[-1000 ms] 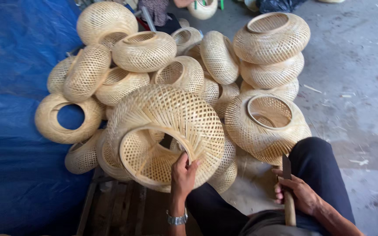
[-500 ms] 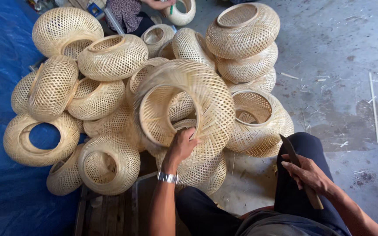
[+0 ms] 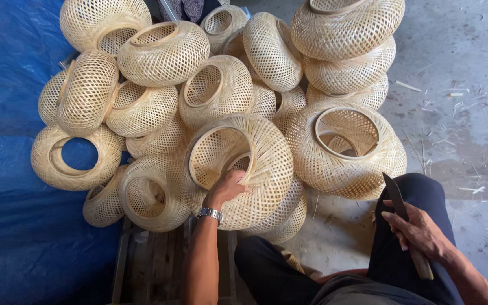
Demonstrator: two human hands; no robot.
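Here, my left hand (image 3: 228,189) grips the rim of a pale round woven bamboo lampshade (image 3: 244,169), fingers curled over the opening's lower edge at about five o'clock. The shade lies tilted on the heap of similar woven shades (image 3: 165,53), which spreads from nine to two o'clock. My right hand (image 3: 419,231) rests on my dark-trousered knee (image 3: 425,192), fingers wrapped around a wooden-handled knife (image 3: 405,223), its dark blade pointing toward eleven o'clock. A blue tarpaulin (image 3: 7,85) covers the floor at nine o'clock.
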